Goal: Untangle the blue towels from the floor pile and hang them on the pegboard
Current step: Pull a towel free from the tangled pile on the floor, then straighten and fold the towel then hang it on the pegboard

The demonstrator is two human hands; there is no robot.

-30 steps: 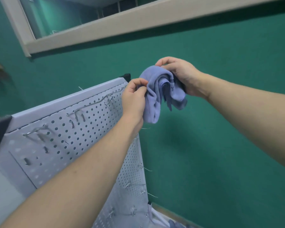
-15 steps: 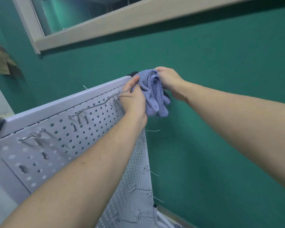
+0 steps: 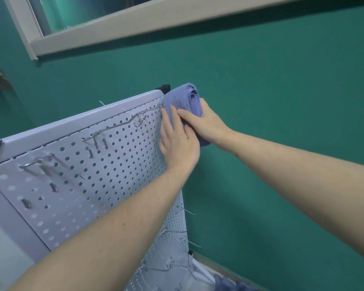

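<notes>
The left hand (image 3: 178, 141) lies flat with its fingers straight and close together, pressing the lower part of the blue towel (image 3: 183, 99) against the upper right corner of the pegboard (image 3: 105, 169). The right hand (image 3: 204, 122) comes in from 3 o'clock, its fingers laid over the towel's side and curving round the bundle; how firmly it grips cannot be told.

The towel is a bunched, rolled lump sitting at the board's top corner, at 12 o'clock from both hands, with a tail of cloth showing below the right hand at about 5 o'clock. It sits at the right end of a long wire hook (image 3: 122, 127) that runs along the board's top rows; whether the cloth is actually on the hook cannot be seen.

The pegboard is a pale, perforated panel carrying several other wire hooks, with a second panel angled away below. Behind stands a green wall (image 3: 271, 91), and a pale window frame (image 3: 135, 22) crosses at 12 o'clock. More blue cloth (image 3: 229, 283) lies at 6 o'clock.
</notes>
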